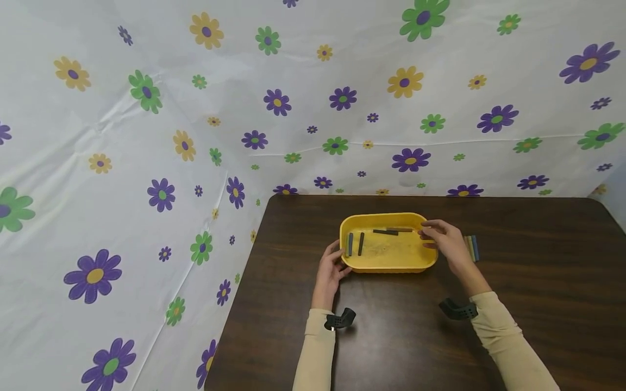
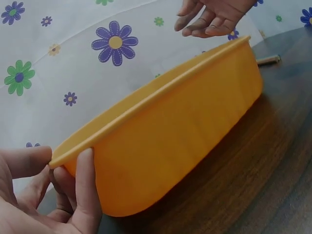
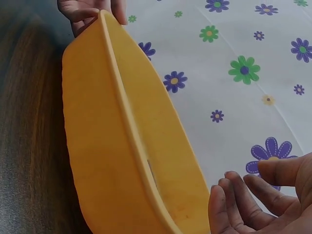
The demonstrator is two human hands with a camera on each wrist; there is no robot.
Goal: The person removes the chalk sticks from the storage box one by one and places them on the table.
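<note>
A yellow plastic tub [image 1: 391, 268] stands on the table with several chalk-like sticks inside. A blue stick [image 1: 350, 244], a greenish one beside it and a black stick [image 1: 361, 244] lie toward its left end. Near the back wall are another black stick [image 1: 385, 232] and a brown stick [image 1: 403, 229]. My left hand [image 1: 329, 272] grips the tub's left end, fingers on both sides of the rim in the left wrist view. Over the right end hovers my right hand [image 1: 449, 245], fingers loosely bent; nothing shows in its grasp in the right wrist view [image 3: 263, 200].
Right of the tub, several coloured sticks [image 1: 472, 248] lie side by side on the dark wood table [image 1: 538, 282], partly behind my right hand. A white flower-patterned sheet [image 1: 293, 70] rises behind the table and along its left side.
</note>
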